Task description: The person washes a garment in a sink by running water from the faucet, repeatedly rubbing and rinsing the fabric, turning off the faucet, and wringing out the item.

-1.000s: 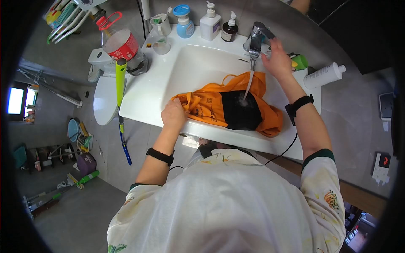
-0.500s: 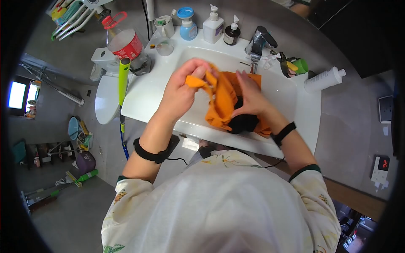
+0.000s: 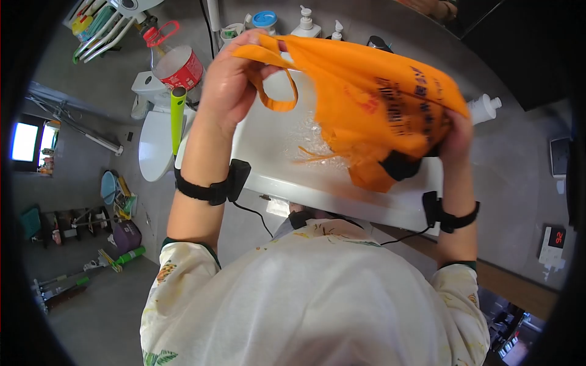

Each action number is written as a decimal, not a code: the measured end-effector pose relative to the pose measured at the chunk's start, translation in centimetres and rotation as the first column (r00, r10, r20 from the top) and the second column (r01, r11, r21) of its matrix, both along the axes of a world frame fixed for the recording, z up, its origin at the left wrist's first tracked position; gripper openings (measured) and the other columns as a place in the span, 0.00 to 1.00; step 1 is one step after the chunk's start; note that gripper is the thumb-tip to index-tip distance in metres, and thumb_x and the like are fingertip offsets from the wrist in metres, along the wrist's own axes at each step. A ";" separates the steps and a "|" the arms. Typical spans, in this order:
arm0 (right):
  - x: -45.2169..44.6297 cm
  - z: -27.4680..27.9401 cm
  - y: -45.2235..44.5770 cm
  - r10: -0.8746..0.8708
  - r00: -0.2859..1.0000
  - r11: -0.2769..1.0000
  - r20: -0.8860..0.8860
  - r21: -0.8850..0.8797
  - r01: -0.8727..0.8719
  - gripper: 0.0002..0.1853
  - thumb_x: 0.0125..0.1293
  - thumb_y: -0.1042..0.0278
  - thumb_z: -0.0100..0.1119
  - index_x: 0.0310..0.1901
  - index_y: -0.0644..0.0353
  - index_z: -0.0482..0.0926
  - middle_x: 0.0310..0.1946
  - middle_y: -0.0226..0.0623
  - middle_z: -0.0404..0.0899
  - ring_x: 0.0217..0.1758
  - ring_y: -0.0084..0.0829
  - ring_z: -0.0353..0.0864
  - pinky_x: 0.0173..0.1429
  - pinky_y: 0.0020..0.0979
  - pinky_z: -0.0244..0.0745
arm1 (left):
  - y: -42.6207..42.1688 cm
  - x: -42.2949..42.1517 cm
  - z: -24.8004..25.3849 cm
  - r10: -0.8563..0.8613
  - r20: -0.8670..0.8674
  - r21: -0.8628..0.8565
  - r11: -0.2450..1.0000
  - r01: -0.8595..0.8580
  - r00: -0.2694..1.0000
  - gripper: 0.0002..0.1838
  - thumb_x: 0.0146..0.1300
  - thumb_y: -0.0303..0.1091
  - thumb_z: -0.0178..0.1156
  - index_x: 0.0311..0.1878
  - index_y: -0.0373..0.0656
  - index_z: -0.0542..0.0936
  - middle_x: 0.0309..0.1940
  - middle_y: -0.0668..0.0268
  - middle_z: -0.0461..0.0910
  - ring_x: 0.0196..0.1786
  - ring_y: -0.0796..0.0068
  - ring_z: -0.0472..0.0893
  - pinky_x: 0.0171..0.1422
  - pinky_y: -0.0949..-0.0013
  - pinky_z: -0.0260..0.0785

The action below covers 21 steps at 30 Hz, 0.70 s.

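Note:
Stretched between my hands over the sink (image 3: 268, 143) is an orange apron (image 3: 354, 73) with dark and red printed characters. A strap loop dangles at its left end, and a thin tie hangs lower down. My left hand (image 3: 229, 79) is closed on the strap end, raised above the sink's back left. At the right edge of the cloth, my right hand (image 3: 458, 135) grips it, with most of its fingers hidden behind the fabric. A black patch of cloth (image 3: 403, 166) shows at the apron's lower fold. Under the apron, water in the basin looks splashed and bubbly.
Pump bottles (image 3: 306, 23) and a blue-capped bottle (image 3: 265, 21) line the back of the counter. A large red-labelled plastic bottle (image 3: 180, 67) and a green-handled pole (image 3: 177, 119) are at the left. A white bottle (image 3: 485, 108) lies right. The faucet (image 3: 378, 43) is mostly hidden.
My hands have moved apart, the left up and left, the right out to the right. The bunched apron has been lifted and spread, showing its print. Splashing now shows in the basin.

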State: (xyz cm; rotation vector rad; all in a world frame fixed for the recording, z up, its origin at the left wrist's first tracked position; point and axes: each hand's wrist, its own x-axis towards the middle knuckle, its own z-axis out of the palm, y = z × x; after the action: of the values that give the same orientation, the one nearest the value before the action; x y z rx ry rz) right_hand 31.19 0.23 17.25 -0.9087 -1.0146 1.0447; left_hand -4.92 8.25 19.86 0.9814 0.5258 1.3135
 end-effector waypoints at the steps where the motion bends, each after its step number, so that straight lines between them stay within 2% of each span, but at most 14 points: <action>1: 1.0 1.5 -0.1 0.085 0.996 0.996 -0.014 0.034 -0.084 0.16 0.62 0.77 0.50 0.52 0.68 0.73 0.49 0.42 0.79 0.53 0.33 0.78 0.60 0.31 0.71 | 0.0 0.3 -0.5 -0.057 -0.032 -0.077 0.996 0.055 0.998 0.12 0.71 0.34 0.51 0.51 0.38 0.74 0.42 0.60 0.80 0.41 0.73 0.80 0.50 0.71 0.74; 5: 1.3 6.7 -1.1 0.048 0.991 0.999 0.126 -0.030 -0.044 0.25 0.61 0.77 0.51 0.62 0.70 0.67 0.53 0.41 0.77 0.57 0.33 0.77 0.63 0.32 0.70 | 0.8 2.0 -3.4 -0.174 -0.046 -0.249 0.956 0.158 0.984 0.12 0.70 0.31 0.50 0.52 0.37 0.75 0.40 0.61 0.80 0.37 0.73 0.81 0.49 0.67 0.78; 7: 1.1 7.3 -0.8 0.366 0.912 0.930 0.186 -0.108 -0.351 0.31 0.58 0.75 0.57 0.65 0.69 0.63 0.54 0.41 0.76 0.59 0.33 0.76 0.65 0.32 0.69 | 1.6 2.4 -5.5 -0.199 0.006 -0.398 0.899 0.185 0.980 0.10 0.69 0.28 0.50 0.49 0.36 0.75 0.34 0.62 0.80 0.33 0.73 0.81 0.47 0.64 0.80; 8: 0.6 6.7 -0.4 0.365 0.913 0.930 0.184 -0.113 -0.350 0.31 0.58 0.75 0.57 0.65 0.69 0.63 0.54 0.41 0.76 0.59 0.33 0.76 0.65 0.32 0.69 | 2.2 2.5 -7.3 -0.201 0.007 -0.403 0.896 0.186 0.980 0.10 0.69 0.28 0.50 0.49 0.36 0.75 0.34 0.62 0.80 0.33 0.73 0.81 0.47 0.64 0.80; 10: -0.4 3.7 1.3 0.378 0.794 0.861 0.477 -0.496 -0.112 0.38 0.52 0.68 0.66 0.65 0.66 0.63 0.55 0.40 0.75 0.59 0.34 0.76 0.65 0.31 0.68 | 3.4 2.4 -12.1 -0.310 -0.066 -0.699 0.692 0.178 0.948 0.09 0.68 0.26 0.51 0.47 0.37 0.76 0.33 0.63 0.80 0.31 0.72 0.80 0.47 0.64 0.79; 12: 0.4 -4.5 3.4 0.454 0.745 0.809 0.489 -0.576 -0.115 0.41 0.48 0.68 0.70 0.65 0.64 0.62 0.54 0.41 0.75 0.57 0.37 0.77 0.66 0.32 0.68 | 3.7 2.5 -17.4 -0.331 -0.126 -0.808 0.581 0.097 0.935 0.08 0.66 0.30 0.55 0.45 0.38 0.76 0.35 0.62 0.80 0.36 0.72 0.81 0.45 0.64 0.78; 13: 0.8 -10.0 4.0 0.428 0.639 0.828 0.640 -0.560 0.006 0.43 0.48 0.68 0.70 0.66 0.65 0.60 0.55 0.44 0.75 0.59 0.39 0.76 0.66 0.34 0.68 | 3.9 2.7 -21.6 -0.338 -0.125 -0.811 0.577 0.101 0.933 0.08 0.66 0.30 0.55 0.45 0.38 0.76 0.35 0.62 0.80 0.36 0.72 0.81 0.45 0.64 0.78; 14: 1.2 -14.8 4.5 0.401 0.503 0.845 0.765 -0.521 0.119 0.44 0.48 0.69 0.70 0.67 0.65 0.58 0.55 0.47 0.75 0.60 0.41 0.75 0.66 0.35 0.68 | 4.1 3.1 -26.2 -0.441 -0.291 -0.836 0.549 -0.001 0.849 0.15 0.64 0.31 0.57 0.53 0.39 0.74 0.43 0.57 0.80 0.45 0.69 0.80 0.51 0.63 0.76; 16: 0.3 -19.9 5.5 0.520 0.420 0.701 0.744 -0.652 0.288 0.49 0.49 0.68 0.69 0.71 0.59 0.51 0.64 0.57 0.65 0.66 0.50 0.68 0.69 0.40 0.65 | 3.9 4.8 -27.8 -0.541 -0.431 -0.841 0.532 -0.104 0.722 0.22 0.62 0.32 0.59 0.60 0.39 0.72 0.51 0.53 0.80 0.53 0.65 0.79 0.56 0.61 0.74; 17: -0.5 -21.5 5.8 0.488 0.321 0.731 0.812 -0.581 0.357 0.51 0.49 0.65 0.70 0.72 0.54 0.48 0.67 0.60 0.58 0.68 0.54 0.64 0.69 0.43 0.64 | 2.4 6.2 -26.2 -0.582 -0.569 -0.798 0.561 -0.219 0.582 0.29 0.61 0.35 0.60 0.65 0.39 0.67 0.61 0.51 0.69 0.63 0.61 0.71 0.62 0.57 0.68; 18: -1.6 -22.8 5.9 0.455 0.216 0.758 0.864 -0.503 0.415 0.54 0.49 0.62 0.71 0.74 0.48 0.45 0.71 0.62 0.50 0.70 0.58 0.60 0.70 0.46 0.63 | 2.5 6.9 -28.6 -0.668 -0.687 -0.718 0.684 -0.126 0.285 0.37 0.60 0.38 0.61 0.71 0.42 0.57 0.70 0.54 0.52 0.71 0.55 0.55 0.69 0.50 0.56; 19: -2.9 -23.8 5.6 0.481 0.102 0.792 0.871 -0.482 0.374 0.53 0.53 0.61 0.69 0.75 0.43 0.43 0.72 0.59 0.46 0.70 0.60 0.58 0.70 0.47 0.62 | 2.6 7.5 -31.0 -0.629 -0.777 -0.629 0.777 -0.004 -0.036 0.46 0.60 0.41 0.62 0.77 0.45 0.47 0.78 0.56 0.35 0.79 0.50 0.39 0.75 0.43 0.45; 20: -4.4 -24.7 4.9 0.497 -0.010 0.822 0.868 -0.466 0.328 0.51 0.57 0.59 0.66 0.76 0.39 0.41 0.74 0.56 0.43 0.71 0.61 0.56 0.70 0.47 0.61 | 2.4 8.4 -30.0 -0.633 -0.773 -0.633 0.774 -0.009 -0.044 0.46 0.60 0.41 0.62 0.77 0.45 0.47 0.78 0.56 0.35 0.79 0.50 0.39 0.75 0.43 0.45; 21: -6.5 -25.9 4.0 0.548 -0.209 0.830 0.810 -0.497 0.252 0.47 0.60 0.58 0.61 0.76 0.37 0.42 0.75 0.53 0.43 0.72 0.59 0.55 0.70 0.46 0.61 | 1.4 10.1 -27.8 -0.628 -0.743 -0.649 0.761 0.017 -0.231 0.47 0.61 0.43 0.61 0.77 0.49 0.45 0.78 0.57 0.33 0.78 0.48 0.36 0.76 0.44 0.43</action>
State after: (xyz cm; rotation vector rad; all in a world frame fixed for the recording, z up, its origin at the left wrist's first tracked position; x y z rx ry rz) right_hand 24.74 4.19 -8.61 -2.3900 -2.3682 0.5427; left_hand 5.20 9.63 -7.95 1.4908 1.5132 -0.5114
